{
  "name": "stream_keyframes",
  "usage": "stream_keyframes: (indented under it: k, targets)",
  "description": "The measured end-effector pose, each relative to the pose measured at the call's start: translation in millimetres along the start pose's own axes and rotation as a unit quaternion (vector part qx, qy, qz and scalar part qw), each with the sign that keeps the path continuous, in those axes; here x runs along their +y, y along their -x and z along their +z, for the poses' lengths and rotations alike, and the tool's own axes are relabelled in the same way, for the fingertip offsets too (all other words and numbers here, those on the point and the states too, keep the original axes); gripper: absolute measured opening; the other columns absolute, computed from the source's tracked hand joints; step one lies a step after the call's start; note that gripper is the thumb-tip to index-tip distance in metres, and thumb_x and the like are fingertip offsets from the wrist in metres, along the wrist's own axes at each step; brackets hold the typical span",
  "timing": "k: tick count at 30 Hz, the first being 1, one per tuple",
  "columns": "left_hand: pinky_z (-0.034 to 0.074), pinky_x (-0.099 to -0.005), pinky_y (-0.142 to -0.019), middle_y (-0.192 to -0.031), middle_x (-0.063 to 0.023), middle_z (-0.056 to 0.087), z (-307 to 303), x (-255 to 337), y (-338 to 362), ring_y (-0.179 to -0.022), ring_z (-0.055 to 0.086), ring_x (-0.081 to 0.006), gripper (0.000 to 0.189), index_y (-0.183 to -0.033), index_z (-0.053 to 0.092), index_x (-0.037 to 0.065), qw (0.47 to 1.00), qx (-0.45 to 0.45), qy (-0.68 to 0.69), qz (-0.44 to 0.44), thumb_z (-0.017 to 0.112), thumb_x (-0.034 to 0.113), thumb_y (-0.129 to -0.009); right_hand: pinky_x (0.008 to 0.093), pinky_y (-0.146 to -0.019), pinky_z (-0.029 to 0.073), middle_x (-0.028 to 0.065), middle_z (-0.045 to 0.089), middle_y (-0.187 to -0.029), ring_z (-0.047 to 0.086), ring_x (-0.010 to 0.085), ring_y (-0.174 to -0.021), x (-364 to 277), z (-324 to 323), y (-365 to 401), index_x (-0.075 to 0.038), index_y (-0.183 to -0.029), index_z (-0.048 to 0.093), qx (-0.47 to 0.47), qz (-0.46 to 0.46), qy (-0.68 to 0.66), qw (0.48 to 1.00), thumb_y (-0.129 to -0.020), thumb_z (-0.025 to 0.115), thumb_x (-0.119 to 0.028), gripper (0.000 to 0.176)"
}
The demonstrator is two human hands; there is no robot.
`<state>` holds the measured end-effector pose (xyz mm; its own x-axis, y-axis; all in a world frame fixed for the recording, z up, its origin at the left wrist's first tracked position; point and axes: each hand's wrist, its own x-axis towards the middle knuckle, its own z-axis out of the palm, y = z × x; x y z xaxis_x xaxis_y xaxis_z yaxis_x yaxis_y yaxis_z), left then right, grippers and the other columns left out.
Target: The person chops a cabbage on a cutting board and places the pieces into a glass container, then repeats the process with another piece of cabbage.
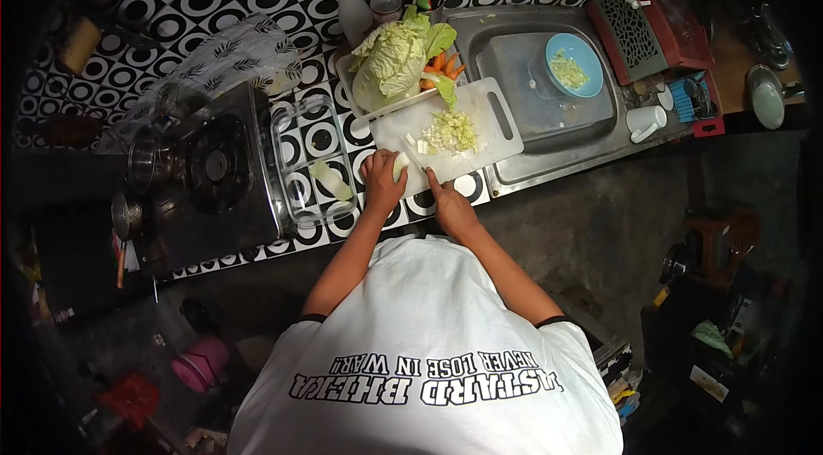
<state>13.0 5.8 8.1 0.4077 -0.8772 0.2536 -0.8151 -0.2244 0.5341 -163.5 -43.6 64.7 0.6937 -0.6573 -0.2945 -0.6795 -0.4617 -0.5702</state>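
My left hand [383, 179] is closed around a pale piece of cabbage [400, 165] at the near left part of a white cutting board [490, 143]. My right hand [455, 210] grips a knife [415, 153] by its handle, the blade lying beside the held piece. Chopped cabbage [454, 131] is heaped on the middle of the board, with a few cut bits near the blade. Behind the board, a large napa cabbage [386, 69] and orange carrots [444, 67] sit in a white container [348, 88].
Left of the board stands a clear glass dish [283, 125] holding a cabbage leaf [331, 180], then a gas stove [219, 165]. At right, a blue bowl [591, 50] with chopped cabbage rests over the steel sink [527, 165]. A white mug [645, 122] and red rack [630, 30] stand beyond.
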Motion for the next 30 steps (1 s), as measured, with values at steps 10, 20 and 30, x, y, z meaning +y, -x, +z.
stream_keyframes:
  k: [10,20,30]
  targets:
    - [0.034,-0.043,-0.093,-0.108,-0.0088,0.056,5,8,-3,-0.105,0.049,-0.0288,0.035,-0.108,0.064,0.004,1.0,0.004,0.004,-0.019,0.073,0.014,-0.076,0.0467,-0.079,0.051,0.0318,0.055,-0.099,0.061,0.0465,-0.087,3,-4,4,-0.002,-0.148,0.028,-0.017,-0.045,-0.024,0.999,-0.08,0.046,0.006,0.072]
    - [0.034,-0.0416,-0.093,-0.108,-0.0084,0.057,2,7,-5,-0.106,0.049,-0.0276,0.039,-0.109,0.064,0.004,1.0,0.002,0.003,-0.02,0.075,0.014,-0.073,0.0477,-0.08,0.051,0.0372,0.053,-0.102,0.059,0.05,-0.09,1,-2,4,0.001,-0.148,0.025,-0.033,-0.054,-0.051,0.997,-0.077,0.048,0.008,0.075]
    - [0.035,-0.0409,-0.091,-0.107,-0.0066,0.057,1,2,-8,-0.104,0.05,-0.0269,0.035,-0.106,0.064,0.005,1.0,-0.011,0.015,-0.013,0.075,0.014,-0.074,0.0478,-0.08,0.05,0.0337,0.054,-0.101,0.06,0.0471,-0.09,-6,1,3,0.0,-0.149,0.025,-0.038,-0.02,-0.052,0.998,-0.076,0.049,0.008,0.076]
